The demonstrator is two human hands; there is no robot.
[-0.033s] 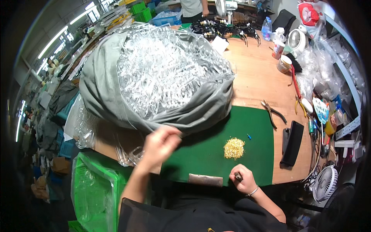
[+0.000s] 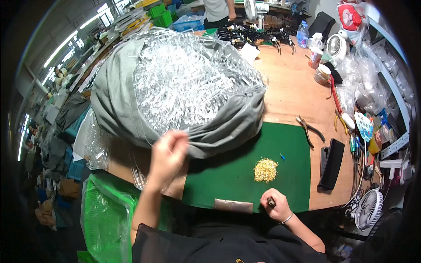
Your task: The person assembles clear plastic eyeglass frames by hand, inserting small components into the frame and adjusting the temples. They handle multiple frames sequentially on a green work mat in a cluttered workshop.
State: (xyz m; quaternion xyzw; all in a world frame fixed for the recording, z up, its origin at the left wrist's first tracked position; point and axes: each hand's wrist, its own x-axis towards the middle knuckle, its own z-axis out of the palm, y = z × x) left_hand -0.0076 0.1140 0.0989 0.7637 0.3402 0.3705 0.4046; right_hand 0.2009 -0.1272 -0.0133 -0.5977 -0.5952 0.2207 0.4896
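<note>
A large grey sack point(image 2: 112, 87) lies wide open on the table, heaped with clear plastic pieces point(image 2: 180, 83). At its near edge is my left hand point(image 2: 169, 153), fingers curled together; what they hold, if anything, I cannot make out. My right hand point(image 2: 277, 205) is closed around a dark tool, of which only the short end point(image 2: 271, 202) shows. It rests at the near edge of a green mat point(image 2: 228, 179). Just beyond it sits a small pile of gold-coloured bits point(image 2: 265, 170), with a tiny blue piece point(image 2: 282, 156) beside the pile.
A metal plate point(image 2: 233, 206) lies on the mat's near edge. Pliers point(image 2: 310, 130) and a black stapler-like tool point(image 2: 332, 164) lie to the right. A green crate point(image 2: 107, 210) stands at lower left. Small fans point(image 2: 337, 46), bottles and cables line the right side.
My left hand has moved left and a little up along the sack's near edge. My right hand stays in place with the dark tool.
</note>
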